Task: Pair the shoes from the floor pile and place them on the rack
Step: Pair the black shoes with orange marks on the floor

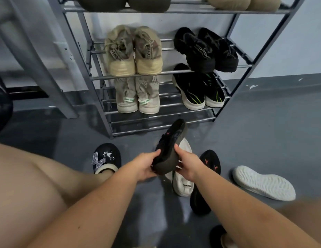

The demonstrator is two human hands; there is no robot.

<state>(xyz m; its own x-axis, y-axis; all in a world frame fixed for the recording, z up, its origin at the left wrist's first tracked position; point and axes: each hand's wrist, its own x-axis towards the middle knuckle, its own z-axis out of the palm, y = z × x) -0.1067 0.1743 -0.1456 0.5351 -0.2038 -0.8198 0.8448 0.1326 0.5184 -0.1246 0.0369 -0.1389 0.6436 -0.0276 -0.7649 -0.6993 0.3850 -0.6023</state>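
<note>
Black knit sneaker with pink marks (171, 140) is held above the floor before the grey metal rack (249, 63), left hand (144, 166) and right hand (187, 164) curled round its heel; probably light and soft-sided, best gripped at the stiff sole.

The grey tubular metal shoe rack (174, 73) across the upper half of the frame has smooth bars with a dull sheen. On its middle shelf the pair of beige knit-cloth sneakers (133, 51) has glossy, rubbery cream heels, while the pair of black fuzzy cloth sneakers (206, 49) beside them looks matt and soft. The dark knit shoe with a matt olive sole (169, 149) at centre looks woven on top. At lower right, the white ridged rubber sole (263, 182) is rough and patterned. The grey painted floor (263, 122) is smooth, faintly reflective.
</note>
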